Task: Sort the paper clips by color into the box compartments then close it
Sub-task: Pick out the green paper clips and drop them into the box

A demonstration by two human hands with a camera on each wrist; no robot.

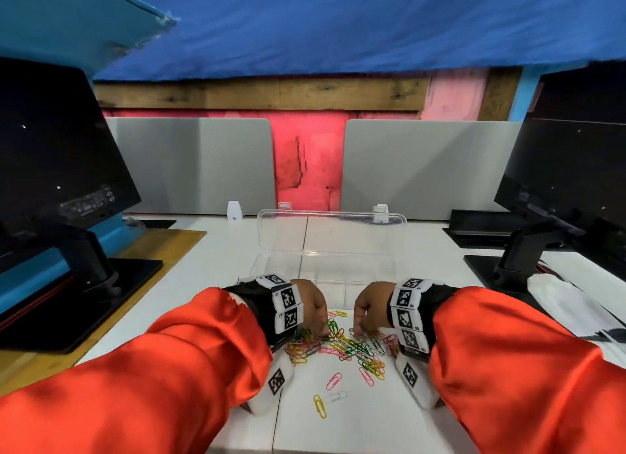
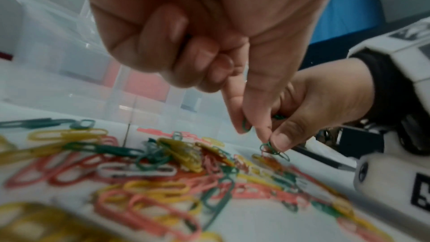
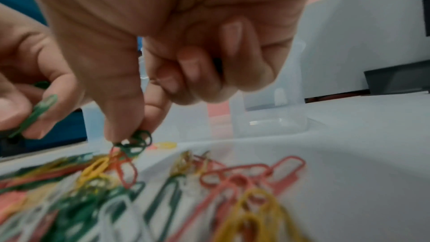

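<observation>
Clear plastic box (image 1: 330, 250) is seen open behind the clips (image 1: 342, 347), its compartments apparently unfilled.
Green clips are being gathered: one is pinched by the left hand (image 2: 209, 47), a few by the right hand (image 3: 177, 47); next, dropped into one compartment.

The white tabletop (image 1: 216, 267) carries a heap of paper clips (image 1: 342, 347) in green, yellow, pink and white near its front edge. Three stray clips lie apart, nearer the front: a pink clip (image 1: 333, 381), a white clip (image 1: 338, 396) and a yellow clip (image 1: 320, 406). Behind the heap rests a clear plastic box (image 1: 325, 270), lid open and upright. A black monitor base (image 1: 84, 304) stands at the left, partly on a yellow-brown panel (image 1: 162, 247); a second monitor base (image 1: 487, 270) stands at the right.
</observation>
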